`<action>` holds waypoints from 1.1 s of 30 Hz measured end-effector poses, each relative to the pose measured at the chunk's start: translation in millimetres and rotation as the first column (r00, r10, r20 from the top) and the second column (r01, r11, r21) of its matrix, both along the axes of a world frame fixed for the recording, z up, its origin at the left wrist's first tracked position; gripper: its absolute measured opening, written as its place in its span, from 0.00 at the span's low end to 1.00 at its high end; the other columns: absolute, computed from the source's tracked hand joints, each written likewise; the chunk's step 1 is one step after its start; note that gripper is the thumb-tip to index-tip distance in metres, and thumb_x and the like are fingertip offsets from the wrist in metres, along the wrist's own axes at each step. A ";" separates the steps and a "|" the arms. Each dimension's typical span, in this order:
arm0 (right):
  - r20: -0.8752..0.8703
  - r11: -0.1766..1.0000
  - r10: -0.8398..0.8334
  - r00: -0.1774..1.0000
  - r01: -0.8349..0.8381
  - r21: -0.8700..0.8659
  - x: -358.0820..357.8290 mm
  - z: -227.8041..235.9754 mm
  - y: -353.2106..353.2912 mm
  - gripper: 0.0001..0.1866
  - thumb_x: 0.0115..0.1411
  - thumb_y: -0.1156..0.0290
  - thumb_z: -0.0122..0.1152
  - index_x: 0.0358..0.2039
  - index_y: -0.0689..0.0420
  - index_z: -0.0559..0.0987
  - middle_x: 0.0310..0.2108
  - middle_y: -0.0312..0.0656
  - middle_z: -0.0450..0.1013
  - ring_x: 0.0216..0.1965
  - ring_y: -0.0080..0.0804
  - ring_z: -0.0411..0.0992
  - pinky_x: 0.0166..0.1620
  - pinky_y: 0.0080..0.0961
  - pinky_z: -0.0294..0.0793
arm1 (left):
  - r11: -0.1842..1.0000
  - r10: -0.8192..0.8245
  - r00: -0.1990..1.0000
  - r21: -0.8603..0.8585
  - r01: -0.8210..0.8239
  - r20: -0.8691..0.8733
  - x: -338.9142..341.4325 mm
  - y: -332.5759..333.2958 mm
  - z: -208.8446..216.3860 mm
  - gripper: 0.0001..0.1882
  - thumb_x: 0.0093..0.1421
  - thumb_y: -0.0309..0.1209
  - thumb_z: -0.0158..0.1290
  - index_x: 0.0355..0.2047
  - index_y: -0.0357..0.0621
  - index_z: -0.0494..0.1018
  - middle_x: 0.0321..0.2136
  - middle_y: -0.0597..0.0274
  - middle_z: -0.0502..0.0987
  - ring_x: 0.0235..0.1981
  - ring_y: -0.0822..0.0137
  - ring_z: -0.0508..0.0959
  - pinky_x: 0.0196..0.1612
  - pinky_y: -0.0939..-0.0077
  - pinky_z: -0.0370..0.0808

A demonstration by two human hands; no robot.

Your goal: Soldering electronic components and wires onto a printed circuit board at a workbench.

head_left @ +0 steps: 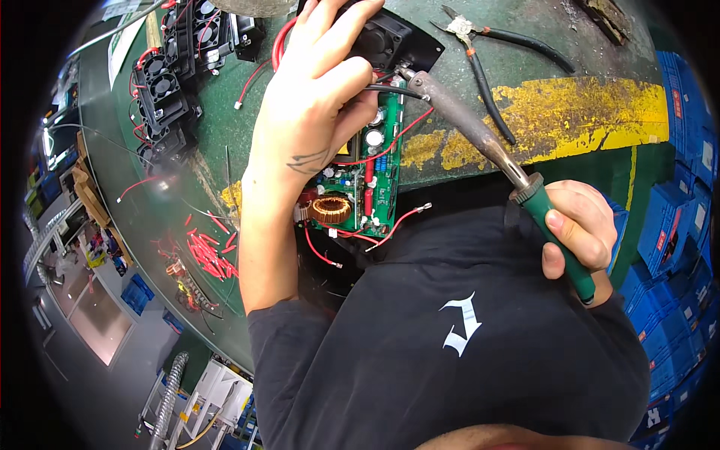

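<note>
My right hand [581, 229] is wrapped round the green handle of a soldering iron [476, 127], which slants up and left. The iron's tip is at the lower edge of a black housing with a fan [379, 41]. My left hand [322, 94] leans over that housing, its thumb and bent index finger pinching a black wire [397, 91] close to the tip. Beneath the left hand lies a green circuit board [386, 172] with a copper-wound coil [330, 208] and red wires. The wrist hides part of the board. The exact contact at the tip is too small to make out.
Black-and-orange-handled pliers [484, 56] lie open on the worn green table [442, 176], right of the housing. More fan assemblies [161, 86] stand at the far left. Short red tubes [210, 255] are piled left of my forearm. Blue crates [667, 232] are stacked at right.
</note>
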State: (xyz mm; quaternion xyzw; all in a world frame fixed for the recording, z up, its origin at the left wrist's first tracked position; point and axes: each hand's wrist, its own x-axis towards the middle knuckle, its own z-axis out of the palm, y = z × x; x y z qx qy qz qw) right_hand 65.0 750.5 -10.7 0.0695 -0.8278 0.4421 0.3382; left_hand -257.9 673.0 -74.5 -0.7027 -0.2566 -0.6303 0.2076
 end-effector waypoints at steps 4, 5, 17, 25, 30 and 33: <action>0.007 1.000 -0.016 1.000 0.016 0.025 2.0 -0.7 -1.1 0.11 0.60 0.74 0.61 0.41 0.65 0.73 0.27 0.51 0.74 0.21 0.41 0.74 0.23 0.33 0.77 | 1.000 -0.015 1.000 -0.014 0.015 0.010 1.5 0.0 -0.3 0.11 0.42 0.23 0.63 0.24 0.37 0.71 0.59 0.37 0.73 0.64 0.33 0.68 0.64 0.43 0.64; 0.009 0.999 -0.016 1.000 0.015 0.028 2.4 -0.6 -1.1 0.11 0.60 0.74 0.61 0.41 0.65 0.73 0.28 0.52 0.74 0.21 0.41 0.74 0.23 0.33 0.77 | 1.000 -0.014 1.000 -0.015 0.015 0.007 1.1 -0.5 -0.2 0.11 0.42 0.23 0.63 0.24 0.37 0.71 0.60 0.36 0.73 0.64 0.33 0.68 0.64 0.43 0.64; 0.130 0.996 -0.044 0.991 0.033 0.088 13.7 -1.7 3.4 0.13 0.66 0.66 0.57 0.46 0.61 0.70 0.31 0.56 0.76 0.25 0.46 0.76 0.27 0.39 0.77 | 0.777 0.199 0.969 -0.578 -0.249 -0.149 27.8 -33.6 64.9 0.12 0.43 0.23 0.64 0.27 0.38 0.73 0.59 0.37 0.74 0.63 0.33 0.69 0.65 0.44 0.64; 0.023 0.999 -0.022 0.999 0.022 0.023 1.4 0.3 -3.0 0.12 0.58 0.75 0.62 0.41 0.64 0.74 0.27 0.50 0.74 0.21 0.40 0.74 0.23 0.32 0.76 | 0.993 -0.022 0.995 -0.109 0.032 0.095 5.7 -9.8 -0.9 0.13 0.44 0.22 0.65 0.31 0.39 0.76 0.56 0.38 0.76 0.61 0.36 0.72 0.64 0.45 0.66; 0.030 0.999 -0.013 0.999 0.012 0.030 2.0 1.0 -2.6 0.12 0.58 0.75 0.62 0.41 0.64 0.74 0.28 0.50 0.74 0.22 0.40 0.74 0.23 0.32 0.76 | 0.995 -0.086 0.977 -0.033 0.094 0.197 10.7 -3.5 -1.0 0.12 0.44 0.21 0.65 0.32 0.40 0.79 0.53 0.39 0.78 0.60 0.36 0.74 0.63 0.49 0.68; 0.011 1.000 -0.016 1.000 0.016 0.016 2.0 -1.3 -3.8 0.12 0.58 0.75 0.62 0.41 0.64 0.74 0.28 0.50 0.74 0.22 0.40 0.74 0.23 0.32 0.76 | 0.994 -0.091 0.977 -0.040 0.101 0.193 10.3 -4.0 0.0 0.12 0.45 0.21 0.65 0.33 0.41 0.79 0.53 0.39 0.78 0.59 0.37 0.74 0.63 0.49 0.68</action>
